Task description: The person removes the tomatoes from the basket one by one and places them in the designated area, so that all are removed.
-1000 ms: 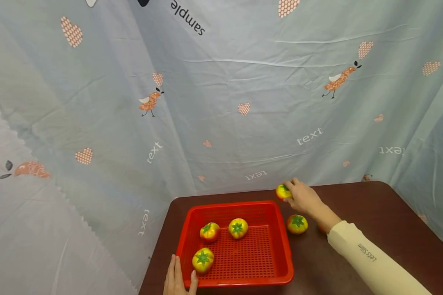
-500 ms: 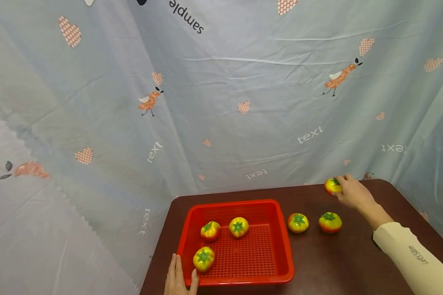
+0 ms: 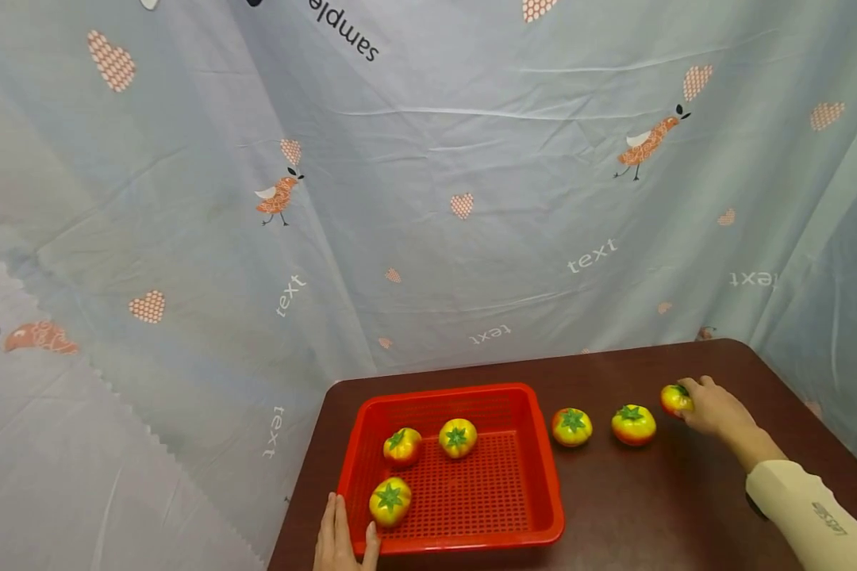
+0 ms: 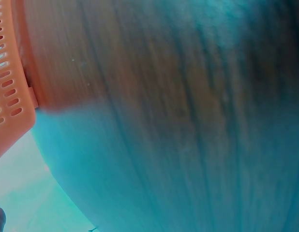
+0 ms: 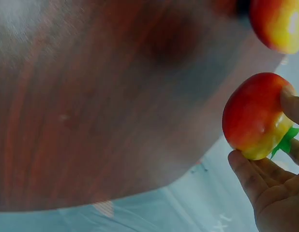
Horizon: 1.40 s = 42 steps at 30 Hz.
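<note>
My right hand [image 3: 717,408] holds a red-and-yellow tomato [image 3: 676,400] with a green star-shaped top, low over the right part of the table. In the right wrist view, the thumb and fingers pinch that tomato [image 5: 256,118] from opposite sides. Two more tomatoes, one near [image 3: 634,425] and one farther left [image 3: 571,427], form a row between this hand and the red basket [image 3: 559,507]. My left hand [image 3: 339,539] rests at the basket's front left corner, fingers straight along the outer side and thumb at the front rim. Inside the basket lie three tomatoes [image 3: 390,501].
The dark brown table [image 3: 636,507] has a rounded far right corner. A pale blue-grey printed curtain [image 3: 428,238] hangs behind it and along both sides. The basket's slotted wall [image 4: 11,87] shows at the edge of the left wrist view.
My right hand has carried its tomato rightward past the other two, then lowered it toward the table at the row's right end. The left hand has stayed at the basket.
</note>
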Each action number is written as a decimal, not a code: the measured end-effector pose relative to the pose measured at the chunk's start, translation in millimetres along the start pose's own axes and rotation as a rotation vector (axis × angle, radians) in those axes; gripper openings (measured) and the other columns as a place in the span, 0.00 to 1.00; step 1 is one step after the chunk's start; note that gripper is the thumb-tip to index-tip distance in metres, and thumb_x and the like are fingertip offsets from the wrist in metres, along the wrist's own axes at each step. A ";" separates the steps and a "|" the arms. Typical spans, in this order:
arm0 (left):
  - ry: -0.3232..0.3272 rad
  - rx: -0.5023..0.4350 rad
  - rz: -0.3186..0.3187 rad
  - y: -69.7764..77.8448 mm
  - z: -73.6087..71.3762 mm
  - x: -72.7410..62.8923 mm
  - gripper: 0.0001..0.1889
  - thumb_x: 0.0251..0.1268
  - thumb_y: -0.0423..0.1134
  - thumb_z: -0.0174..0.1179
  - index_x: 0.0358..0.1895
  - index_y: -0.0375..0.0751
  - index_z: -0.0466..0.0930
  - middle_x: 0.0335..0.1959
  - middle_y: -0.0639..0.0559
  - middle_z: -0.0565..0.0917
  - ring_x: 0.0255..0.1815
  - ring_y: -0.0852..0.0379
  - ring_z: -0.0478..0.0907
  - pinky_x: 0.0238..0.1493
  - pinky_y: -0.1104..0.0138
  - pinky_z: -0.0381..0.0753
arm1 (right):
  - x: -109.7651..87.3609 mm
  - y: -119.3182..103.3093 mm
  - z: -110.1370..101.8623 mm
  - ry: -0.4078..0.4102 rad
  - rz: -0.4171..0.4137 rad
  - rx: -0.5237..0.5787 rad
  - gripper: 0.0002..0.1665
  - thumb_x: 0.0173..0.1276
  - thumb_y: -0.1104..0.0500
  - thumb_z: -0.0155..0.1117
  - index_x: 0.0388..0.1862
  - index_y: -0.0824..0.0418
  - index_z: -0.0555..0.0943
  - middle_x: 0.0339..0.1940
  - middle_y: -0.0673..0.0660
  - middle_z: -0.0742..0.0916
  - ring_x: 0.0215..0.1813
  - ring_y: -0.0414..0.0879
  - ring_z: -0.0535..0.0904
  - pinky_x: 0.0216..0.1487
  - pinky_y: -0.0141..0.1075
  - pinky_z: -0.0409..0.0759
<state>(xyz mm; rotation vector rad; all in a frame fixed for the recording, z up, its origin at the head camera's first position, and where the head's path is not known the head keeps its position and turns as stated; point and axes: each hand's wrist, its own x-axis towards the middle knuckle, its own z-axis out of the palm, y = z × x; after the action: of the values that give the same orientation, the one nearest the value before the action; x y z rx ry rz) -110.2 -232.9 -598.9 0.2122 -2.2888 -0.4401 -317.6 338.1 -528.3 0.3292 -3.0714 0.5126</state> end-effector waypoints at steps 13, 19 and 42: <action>0.012 -0.012 -0.013 -0.3 2.9 -6.7 0.37 0.46 0.35 0.71 0.63 0.23 0.71 0.62 0.29 0.73 0.50 0.31 0.77 0.39 0.38 0.77 | -7.5 16.5 20.3 -0.063 0.018 0.022 0.33 0.56 0.60 0.67 0.55 0.81 0.70 0.44 0.79 0.74 0.39 0.66 0.77 0.44 0.62 0.77; 0.021 -0.015 -0.004 0.9 5.1 -7.7 0.37 0.46 0.35 0.70 0.63 0.23 0.71 0.62 0.28 0.73 0.50 0.30 0.77 0.37 0.38 0.77 | -9.5 17.5 21.8 -0.037 0.031 0.039 0.34 0.57 0.58 0.66 0.56 0.81 0.69 0.44 0.79 0.74 0.40 0.67 0.77 0.45 0.63 0.75; 0.022 0.012 0.020 -2.3 6.1 -1.5 0.37 0.48 0.38 0.68 0.65 0.26 0.71 0.63 0.30 0.73 0.52 0.32 0.76 0.43 0.42 0.77 | -6.5 12.9 29.7 -0.121 0.144 0.024 0.38 0.57 0.55 0.69 0.60 0.74 0.66 0.46 0.77 0.73 0.44 0.71 0.74 0.35 0.62 0.77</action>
<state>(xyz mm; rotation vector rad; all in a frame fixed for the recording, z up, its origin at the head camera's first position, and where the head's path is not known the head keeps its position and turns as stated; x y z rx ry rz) -113.6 -233.1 -604.7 0.1989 -2.2710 -0.4114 -313.2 341.8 -560.8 0.1439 -3.2251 0.5541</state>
